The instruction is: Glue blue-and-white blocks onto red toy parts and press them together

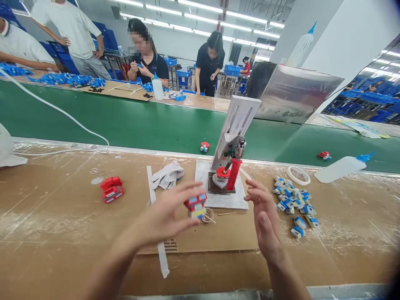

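My left hand (170,212), slightly blurred, grips a small toy vehicle piece (196,205) in red, white and blue between thumb and fingers. Just right of the toggle press (236,146), my right hand (265,216) is raised with its fingers apart and nothing in it. The press has a red handle (234,175), which hangs down. Under its plunger, a red toy part (222,173) sits on a light grey holder. Below the held piece stands a small round dish (207,215) with a thin stick in it.
Blue-and-white parts (293,200) lie piled at right, near a tape roll (298,176) and a squeeze bottle (342,168). Red parts (111,190) and a white glove (168,175) are at left. Beyond runs a green conveyor (140,125); co-workers stand or sit across it.
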### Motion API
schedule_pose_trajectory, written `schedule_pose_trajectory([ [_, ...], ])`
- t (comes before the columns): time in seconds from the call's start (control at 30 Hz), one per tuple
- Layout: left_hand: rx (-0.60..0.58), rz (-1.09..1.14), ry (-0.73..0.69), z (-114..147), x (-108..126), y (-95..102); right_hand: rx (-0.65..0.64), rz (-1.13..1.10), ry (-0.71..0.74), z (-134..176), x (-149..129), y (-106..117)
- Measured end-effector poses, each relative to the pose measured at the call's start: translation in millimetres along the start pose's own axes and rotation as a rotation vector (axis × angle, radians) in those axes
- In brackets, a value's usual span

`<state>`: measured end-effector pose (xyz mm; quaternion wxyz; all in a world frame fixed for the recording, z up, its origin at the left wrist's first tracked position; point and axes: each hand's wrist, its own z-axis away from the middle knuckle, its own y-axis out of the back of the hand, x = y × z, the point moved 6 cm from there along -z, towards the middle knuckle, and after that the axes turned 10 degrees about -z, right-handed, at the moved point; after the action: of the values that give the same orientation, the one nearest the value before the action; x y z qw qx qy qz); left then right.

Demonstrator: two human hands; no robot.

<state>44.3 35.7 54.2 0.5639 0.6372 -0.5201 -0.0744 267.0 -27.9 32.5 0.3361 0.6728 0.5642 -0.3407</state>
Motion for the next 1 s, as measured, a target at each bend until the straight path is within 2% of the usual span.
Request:
schedule_pose_trajectory([
  [0.07,-0.252,-0.132,0.008,-34.1,-16.3,11.4,-0.160,0.131,-0.065,-18.9,7.1,2.7],
  [0.17,-0.660,-0.274,-0.056,-81.3,-17.7,3.9,-0.375,0.171,-0.165,-36.3,18.0,-7.3],
  [0.23,-0.836,-0.370,-0.057,-105.7,-14.1,-8.8,-0.398,0.100,-0.196,-39.8,20.0,-11.6],
  [0.3,-0.906,-0.379,-0.044,-124.0,-10.3,-22.5,-0.363,0.027,-0.204,-37.6,15.3,-10.0],
  [0.37,-0.895,-0.331,-0.040,-136.2,-8.8,-34.0,-0.335,-0.071,-0.179,-34.9,0.6,-5.3],
  [0.43,-0.844,-0.295,-0.036,-143.2,-11.4,-40.7,-0.337,-0.216,-0.087,-41.5,-26.0,-1.8],
  [0.53,-0.790,-0.268,-0.037,-145.5,-18.1,-41.6,-0.271,-0.346,0.051,-83.2,-67.0,0.7],
  [0.67,-0.727,-0.213,-0.027,-135.3,-27.1,-21.2,-0.118,-0.222,0.086,-161.1,-88.3,-1.9],
  [0.73,-0.698,-0.145,-0.013,-120.7,-31.0,-2.7,-0.066,-0.186,0.135,-173.2,-89.0,-0.6],
  [0.8,-0.672,-0.070,-0.005,-99.7,-32.2,17.7,-0.005,-0.170,0.192,-154.9,-83.2,3.9],
  [0.87,-0.627,0.009,-0.015,-77.3,-27.7,35.6,0.037,-0.144,0.184,-113.9,-68.4,6.4],
  [0.93,-0.578,0.112,-0.051,-58.9,-15.2,45.6,-0.021,-0.092,0.038,-67.1,-44.1,-1.0],
  [1.0,-0.529,0.157,-0.109,-49.1,2.8,45.1,-0.111,-0.153,-0.140,-27.6,-21.1,-15.1],
])
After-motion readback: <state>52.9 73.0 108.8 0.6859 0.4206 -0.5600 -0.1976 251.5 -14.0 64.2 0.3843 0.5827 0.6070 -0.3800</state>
